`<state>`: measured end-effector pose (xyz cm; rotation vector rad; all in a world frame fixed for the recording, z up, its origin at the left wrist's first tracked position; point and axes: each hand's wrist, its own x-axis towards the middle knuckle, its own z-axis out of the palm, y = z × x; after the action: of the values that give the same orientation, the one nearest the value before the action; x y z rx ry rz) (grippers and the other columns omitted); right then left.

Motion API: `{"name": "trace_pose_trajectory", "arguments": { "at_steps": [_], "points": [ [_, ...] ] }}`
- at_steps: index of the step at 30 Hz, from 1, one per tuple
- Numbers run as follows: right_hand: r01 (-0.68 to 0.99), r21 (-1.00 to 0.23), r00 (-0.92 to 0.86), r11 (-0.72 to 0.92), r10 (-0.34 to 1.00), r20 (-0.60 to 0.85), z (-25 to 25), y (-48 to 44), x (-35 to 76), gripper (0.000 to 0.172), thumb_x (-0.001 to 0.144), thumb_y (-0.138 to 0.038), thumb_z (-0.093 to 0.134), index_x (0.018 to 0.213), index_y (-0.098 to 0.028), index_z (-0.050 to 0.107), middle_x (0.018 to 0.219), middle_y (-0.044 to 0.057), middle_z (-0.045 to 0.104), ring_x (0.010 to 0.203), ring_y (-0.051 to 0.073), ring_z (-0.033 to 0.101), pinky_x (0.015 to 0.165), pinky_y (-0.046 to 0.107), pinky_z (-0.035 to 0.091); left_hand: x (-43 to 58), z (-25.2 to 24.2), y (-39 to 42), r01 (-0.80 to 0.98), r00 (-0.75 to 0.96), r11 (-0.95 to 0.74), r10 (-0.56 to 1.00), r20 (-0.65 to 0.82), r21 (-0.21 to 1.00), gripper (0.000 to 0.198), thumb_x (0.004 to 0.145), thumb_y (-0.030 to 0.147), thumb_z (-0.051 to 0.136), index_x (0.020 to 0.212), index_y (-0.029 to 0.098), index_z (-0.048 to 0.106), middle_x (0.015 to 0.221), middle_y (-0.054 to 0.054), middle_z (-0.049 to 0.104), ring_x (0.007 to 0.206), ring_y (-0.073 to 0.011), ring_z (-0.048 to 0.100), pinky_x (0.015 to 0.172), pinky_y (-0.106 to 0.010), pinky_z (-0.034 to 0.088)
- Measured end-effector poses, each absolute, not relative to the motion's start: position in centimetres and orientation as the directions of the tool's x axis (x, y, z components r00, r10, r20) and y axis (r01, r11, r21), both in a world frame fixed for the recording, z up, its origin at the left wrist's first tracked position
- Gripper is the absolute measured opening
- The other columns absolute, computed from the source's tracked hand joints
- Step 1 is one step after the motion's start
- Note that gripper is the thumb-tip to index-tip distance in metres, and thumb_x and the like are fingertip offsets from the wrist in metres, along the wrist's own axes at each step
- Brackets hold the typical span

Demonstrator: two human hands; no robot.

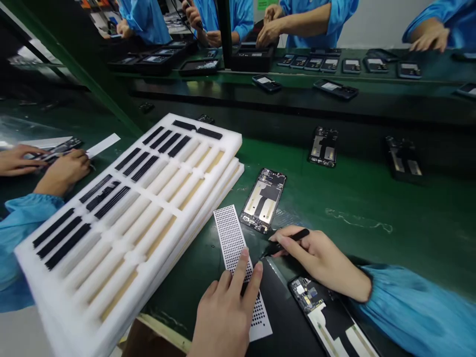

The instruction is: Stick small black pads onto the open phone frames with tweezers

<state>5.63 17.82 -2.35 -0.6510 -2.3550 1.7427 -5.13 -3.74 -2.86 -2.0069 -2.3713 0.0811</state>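
Observation:
My left hand (pixel 228 307) lies over a white sheet of small black dots (pixel 232 235), its index and middle fingers stretched out and pressing on it. In my right hand (pixel 316 253) is a black pen-like tool (pixel 284 244), pinched between thumb and fingers, its tip beside my left fingertips. An opened phone with exposed circuitry (pixel 312 297) lies at the lower right, below my right wrist. Just beyond the sheet's far end, another opened phone (pixel 264 198) rests on the green table (pixel 357 198).
Stacked white foam trays (pixel 148 198) holding black strips stand at the left. Further opened phones (pixel 323 146) lie toward the back right. At the left edge, another person's hands (pixel 63 171) work on a device. Behind, people in blue sleeves work at a raised shelf (pixel 230 82) with phones.

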Motion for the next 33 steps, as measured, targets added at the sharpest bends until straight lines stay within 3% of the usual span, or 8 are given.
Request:
{"name": "trace_pose_trajectory", "arguments": {
  "at_steps": [2, 4, 6, 7, 9, 12, 29, 33],
  "points": [
    [0.246, -0.954, -0.872, 0.17, 0.468, -0.141, -1.3, 18.0, 6.0, 0.045, 0.101, -0.049, 0.052, 0.08, -0.022, 0.082, 0.091, 0.007, 0.079, 0.087, 0.022, 0.077, 0.076, 0.028, 0.063, -4.9, -2.8, -3.7, 0.966, -0.247, 0.243, 0.968, 0.032, 0.092, 0.069, 0.081, -0.004, 0.041, 0.142, 0.023, 0.054, 0.149, -0.014, 0.055, 0.092, -0.0296, 0.068, 0.068, -0.043, 0.059],
    [0.205, -0.964, -0.83, 0.168, 0.552, -0.08, 0.3, 18.0, 6.8, 0.042, 0.099, -0.049, 0.057, 0.079, -0.025, 0.084, 0.098, 0.007, 0.079, 0.092, 0.022, 0.076, 0.079, 0.027, 0.064, -4.2, -2.3, -3.4, 0.789, -0.445, 0.376, 0.895, 0.03, 0.486, 0.057, 0.092, 0.003, 0.037, 0.143, 0.024, 0.05, 0.138, -0.012, 0.064, 0.088, -0.0245, 0.068, 0.069, -0.037, 0.058],
    [0.153, -0.966, -0.771, 0.208, 0.637, 0.015, 1.9, 17.6, 7.7, 0.039, 0.099, -0.047, 0.058, 0.076, -0.029, 0.085, 0.106, 0.005, 0.078, 0.093, 0.021, 0.076, 0.08, 0.025, 0.064, -3.3, -1.3, -2.7, 0.295, -0.614, 0.371, 0.78, -0.122, 0.881, 0.042, 0.104, 0.018, 0.035, 0.144, 0.027, 0.045, 0.115, -0.008, 0.071, 0.068, -0.0132, 0.061, 0.057, -0.024, 0.051],
    [0.138, -0.964, -0.746, 0.229, 0.663, 0.051, 2.6, 17.3, 8.2, 0.04, 0.099, -0.047, 0.058, 0.074, -0.031, 0.085, 0.106, 0.004, 0.078, 0.091, 0.019, 0.076, 0.078, 0.023, 0.065, -2.7, -0.8, -2.3, 0.002, -0.625, 0.286, 0.748, -0.222, 0.958, 0.037, 0.106, 0.027, 0.036, 0.143, 0.028, 0.044, 0.102, -0.005, 0.07, 0.058, -0.0088, 0.053, 0.05, -0.019, 0.045],
    [0.135, -0.956, -0.725, 0.259, 0.684, 0.083, 3.4, 16.4, 8.7, 0.038, 0.099, -0.046, 0.058, 0.075, -0.033, 0.085, 0.101, 0.003, 0.079, 0.085, 0.018, 0.078, 0.072, 0.019, 0.065, -1.7, 0.3, -1.3, -0.431, -0.565, 0.063, 0.759, -0.323, 0.9, 0.034, 0.106, 0.038, 0.043, 0.138, 0.028, 0.049, 0.087, 0.0, 0.065, 0.052, -0.0052, 0.043, 0.044, -0.015, 0.038],
    [0.151, -0.951, -0.723, 0.271, 0.686, 0.081, 3.6, 15.3, 8.7, 0.03, 0.096, -0.046, 0.062, 0.082, -0.034, 0.086, 0.097, 0.002, 0.081, 0.08, 0.016, 0.079, 0.065, 0.014, 0.064, -0.4, 1.3, -0.1, -0.668, -0.497, -0.149, 0.819, -0.288, 0.729, 0.027, 0.102, 0.034, 0.053, 0.127, 0.025, 0.059, 0.083, 0.001, 0.062, 0.054, -0.0039, 0.044, 0.046, -0.014, 0.042],
    [0.154, -0.897, -0.733, 0.414, 0.657, 0.177, 3.6, 15.2, 8.8, 0.031, 0.099, -0.037, 0.059, 0.079, -0.033, 0.083, 0.099, -0.004, 0.082, 0.089, 0.011, 0.078, 0.079, 0.009, 0.059, 0.2, 1.5, 0.4, -0.659, -0.505, -0.221, 0.838, -0.206, 0.719, 0.023, 0.104, 0.024, 0.05, 0.123, 0.027, 0.063, 0.087, 0.0, 0.065, 0.055, -0.0025, 0.045, 0.049, -0.013, 0.043],
    [0.136, -0.902, -0.726, 0.409, 0.661, 0.19, 3.0, 14.5, 9.2, 0.036, 0.099, -0.035, 0.058, 0.072, -0.03, 0.081, 0.099, -0.001, 0.082, 0.087, 0.012, 0.078, 0.078, 0.01, 0.059, 0.0, 1.2, 0.5, -0.722, -0.465, -0.204, 0.851, -0.245, 0.661, 0.024, 0.102, 0.031, 0.055, 0.122, 0.024, 0.066, 0.088, -0.003, 0.068, 0.056, -0.0045, 0.048, 0.049, -0.015, 0.044]
  ]
}}
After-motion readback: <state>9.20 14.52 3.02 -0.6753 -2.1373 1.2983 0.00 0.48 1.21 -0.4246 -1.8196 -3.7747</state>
